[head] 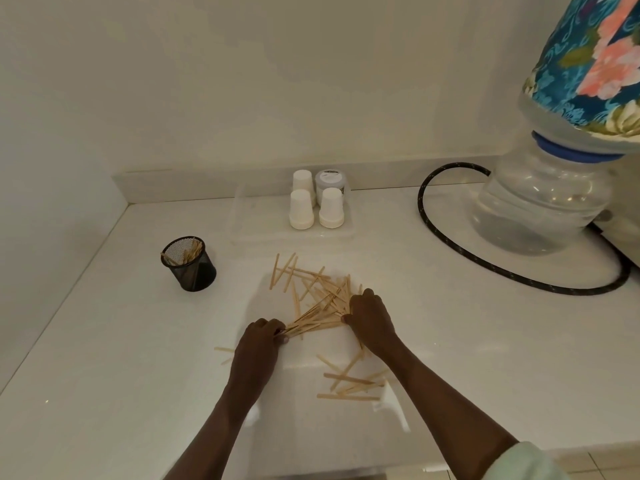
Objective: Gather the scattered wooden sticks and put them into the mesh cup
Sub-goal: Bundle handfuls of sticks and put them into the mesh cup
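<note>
A big pile of thin, pale wooden sticks [313, 296] lies in the middle of the white counter top [104, 358]. More of these sticks lie closer to the person, on the near right, and a few lie on the near left. The small round black mesh cup [189, 264] stands on the far left, well apart from the pile. It stands up straight and already has some sticks inside it, leaning on its wall.

The left hand [262, 341] is curled around one end of a bunch of sticks and pinches them tight. The right hand [369, 315] is at the other end of the bunch, with its fingers bent down onto the pile. It seems to be pushing the sticks together, but I cannot tell if it really grips any.

I think the person is in the middle of the job. Many sticks are not in the cup yet.

What could go wrong? The bunch fans out at the right end, so loose sticks could slip out and fall back down when it is lifted. The cup is small and light, so a fat bunch pushed in crooked could knock it over and spill the sticks inside. Sticks near the front edge of the counter could be swept off onto the floor.

Far back sits a clear plastic tray [256, 233] with white paper cups [301, 209]. On the far right is a big clear water bottle [540, 202] with a black hose [446, 233].
</note>
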